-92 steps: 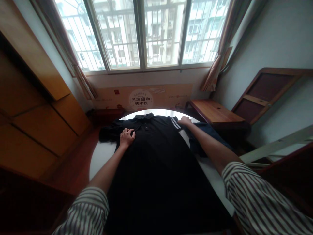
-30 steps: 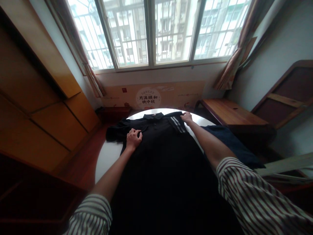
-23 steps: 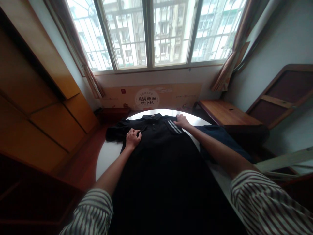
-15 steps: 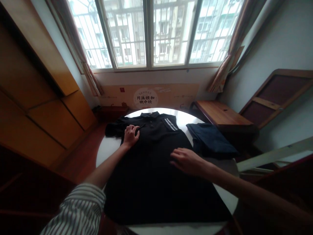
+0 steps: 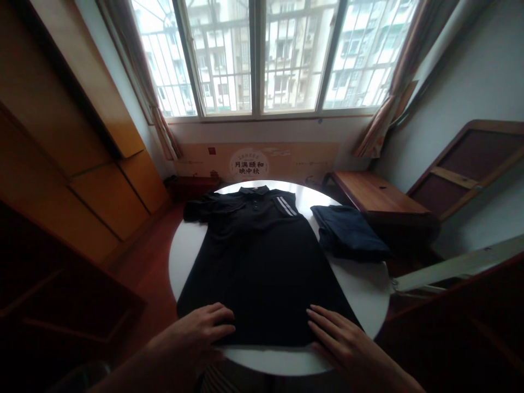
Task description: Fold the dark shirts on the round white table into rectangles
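Observation:
A black polo shirt (image 5: 266, 267) lies spread on a round white table (image 5: 186, 245), its collar at the far side and its hem toward me. Two pale stripes mark the sleeve on the right; the left sleeve reaches out over the table's edge. At the hem's left corner rests my left hand (image 5: 207, 325), fingers slightly bent and apart, gripping nothing that I can see. My right hand (image 5: 338, 333) lies on the hem's right part with its fingers stretched out and spread.
Folded dark navy cloth (image 5: 352, 232) sits on the table's right side. Beyond it are a low wooden bench (image 5: 376, 191) and a leaning brown panel (image 5: 462, 158). Wooden cabinets (image 5: 110, 207) stand at left. A barred window (image 5: 257, 60) is ahead, above a printed banner (image 5: 295, 158).
Both hands have come back toward me, from the shirt's chest and middle down to its hem. The shirt stays spread out; my view has shifted slightly.

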{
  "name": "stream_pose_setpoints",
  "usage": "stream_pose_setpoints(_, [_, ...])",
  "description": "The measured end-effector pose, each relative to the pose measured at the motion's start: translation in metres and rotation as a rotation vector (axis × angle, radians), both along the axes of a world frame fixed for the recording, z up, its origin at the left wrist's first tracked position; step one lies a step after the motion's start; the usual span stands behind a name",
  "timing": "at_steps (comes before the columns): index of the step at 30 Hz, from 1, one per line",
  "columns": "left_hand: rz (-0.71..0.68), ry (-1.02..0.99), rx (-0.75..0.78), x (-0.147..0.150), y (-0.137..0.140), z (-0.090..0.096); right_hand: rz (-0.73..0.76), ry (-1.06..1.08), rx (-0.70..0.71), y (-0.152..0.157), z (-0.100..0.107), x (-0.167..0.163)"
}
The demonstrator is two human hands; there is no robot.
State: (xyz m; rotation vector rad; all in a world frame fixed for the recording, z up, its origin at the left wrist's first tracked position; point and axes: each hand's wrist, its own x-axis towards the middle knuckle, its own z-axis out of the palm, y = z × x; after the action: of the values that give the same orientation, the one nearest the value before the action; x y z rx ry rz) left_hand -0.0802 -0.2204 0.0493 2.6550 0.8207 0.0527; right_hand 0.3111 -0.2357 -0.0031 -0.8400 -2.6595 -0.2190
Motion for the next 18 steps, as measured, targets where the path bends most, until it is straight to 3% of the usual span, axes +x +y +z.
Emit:
stream_pose_setpoints(5, [0.013,-0.02,0.004,-0.008,-0.006,0.008,0.006,0.015,0.064,0.002,0.003,-0.01])
stream_pose_setpoints(12, [0.054,0.08,0.128,0.005,-0.01,0.004,0.023,-0.002,-0.017,0.003,0.006,-0.032])
stream_pose_setpoints(18, [0.036,0.105,0.114,0.01,-0.01,0.004,0.015,-0.054,-0.092,0.01,0.005,-0.038])
